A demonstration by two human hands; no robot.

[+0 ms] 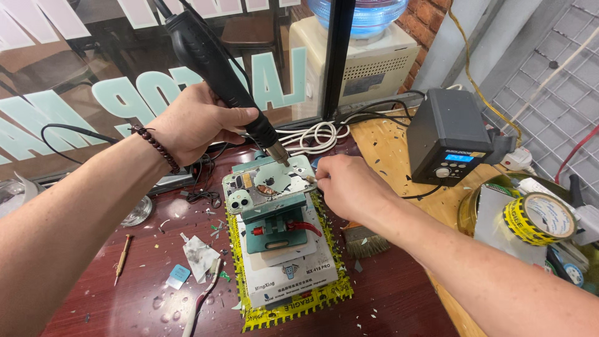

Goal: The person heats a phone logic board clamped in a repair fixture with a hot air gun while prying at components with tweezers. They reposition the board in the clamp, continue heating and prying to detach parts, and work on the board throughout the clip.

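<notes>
While the left hand is gripping a black hot air wand tight, nozzle tipping down at the opened phone, the right hand is pinching some small tool at the phone's right edge, can't make out what exactly. That phone is sitting clamped in a green fixture mid-worktop. Off to the right, a black rework station is glowing, with a yellow tape roll lying nearer.

We are in a small phone-repair shop: a lettered shop window, a soldering station, a hot-air handpiece and a clamped phone frame on the debris-strewn worktop.
</notes>
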